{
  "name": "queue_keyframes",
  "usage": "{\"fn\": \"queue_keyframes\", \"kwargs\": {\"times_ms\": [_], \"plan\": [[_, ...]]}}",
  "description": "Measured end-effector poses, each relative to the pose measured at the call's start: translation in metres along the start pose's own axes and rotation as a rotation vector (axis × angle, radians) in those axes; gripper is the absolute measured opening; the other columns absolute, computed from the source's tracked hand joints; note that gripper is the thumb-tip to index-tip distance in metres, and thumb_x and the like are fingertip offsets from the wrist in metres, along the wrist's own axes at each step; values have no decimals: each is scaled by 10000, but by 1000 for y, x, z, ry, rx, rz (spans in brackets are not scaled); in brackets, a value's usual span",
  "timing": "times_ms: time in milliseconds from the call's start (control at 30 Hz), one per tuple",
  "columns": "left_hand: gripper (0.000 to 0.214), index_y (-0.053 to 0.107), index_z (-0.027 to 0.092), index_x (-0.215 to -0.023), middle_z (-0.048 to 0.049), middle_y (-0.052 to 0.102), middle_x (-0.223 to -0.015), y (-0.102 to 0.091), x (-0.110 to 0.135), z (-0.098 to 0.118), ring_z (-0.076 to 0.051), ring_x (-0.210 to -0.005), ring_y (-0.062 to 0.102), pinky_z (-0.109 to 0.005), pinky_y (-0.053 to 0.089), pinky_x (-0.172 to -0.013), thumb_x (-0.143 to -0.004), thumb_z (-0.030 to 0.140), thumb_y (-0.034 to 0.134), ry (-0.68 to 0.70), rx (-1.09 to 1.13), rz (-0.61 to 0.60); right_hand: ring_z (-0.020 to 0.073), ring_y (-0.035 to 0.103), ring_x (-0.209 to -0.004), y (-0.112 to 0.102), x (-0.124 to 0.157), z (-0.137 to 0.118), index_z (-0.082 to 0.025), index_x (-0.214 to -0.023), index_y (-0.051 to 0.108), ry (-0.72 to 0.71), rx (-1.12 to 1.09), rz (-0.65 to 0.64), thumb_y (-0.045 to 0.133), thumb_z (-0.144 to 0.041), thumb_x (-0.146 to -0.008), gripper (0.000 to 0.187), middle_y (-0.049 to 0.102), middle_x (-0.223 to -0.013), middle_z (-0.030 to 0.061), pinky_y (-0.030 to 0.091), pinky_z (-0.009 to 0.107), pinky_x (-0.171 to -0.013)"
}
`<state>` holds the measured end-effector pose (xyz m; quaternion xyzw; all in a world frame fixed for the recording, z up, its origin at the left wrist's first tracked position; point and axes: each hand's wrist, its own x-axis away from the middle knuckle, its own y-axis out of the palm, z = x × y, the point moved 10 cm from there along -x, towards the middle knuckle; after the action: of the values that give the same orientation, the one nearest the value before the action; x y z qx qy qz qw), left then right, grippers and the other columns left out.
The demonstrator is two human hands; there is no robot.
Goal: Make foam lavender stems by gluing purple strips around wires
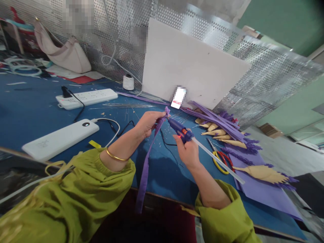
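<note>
My left hand is closed, pinching the top of a long purple paper strip that hangs down over the table's front edge. My right hand grips a blue glue gun with a red light on it; a clear glue stick juts out of its back toward the lower right. The gun's nozzle points at the strip's top end, right beside my left fingers. Both sleeves are olive green, and a gold bangle sits on my left wrist.
On the blue table lie a white power bank, a white power strip, yellow-and-red scissors, and purple strips with tan cones. A purple sheet carries a finished piece. A white board leans on perforated metal.
</note>
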<state>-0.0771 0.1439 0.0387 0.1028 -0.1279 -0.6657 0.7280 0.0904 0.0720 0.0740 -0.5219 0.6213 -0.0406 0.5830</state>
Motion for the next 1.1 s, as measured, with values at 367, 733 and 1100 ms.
{"fn": "queue_keyframes", "kwargs": {"times_ms": [367,733,1100], "plan": [[187,759,155,-692,-45,660,-648,-2,-2,-1,-90,-494,416,-220,255,-444,-621,327,735,21,-16,3,209,608,-715,0,1,-6,-180,-895,614,-22,13,-34,411,-533,-940,409,634,-866,85,449,300,-635],[214,767,154,-726,-57,669,-626,-3,-5,-1,-126,-540,501,-234,322,-461,-609,333,760,37,-2,-3,219,605,-740,-1,3,-11,-171,-939,622,-35,7,-44,409,-553,-936,437,629,-849,91,447,306,-665],[231,779,155,-755,-31,651,-642,-4,-3,-1,-72,-464,345,-228,235,-440,-638,348,732,7,-50,21,209,601,-695,-3,5,-14,-187,-936,609,-37,-8,-73,440,-544,-929,396,627,-819,74,435,297,-623]]}}
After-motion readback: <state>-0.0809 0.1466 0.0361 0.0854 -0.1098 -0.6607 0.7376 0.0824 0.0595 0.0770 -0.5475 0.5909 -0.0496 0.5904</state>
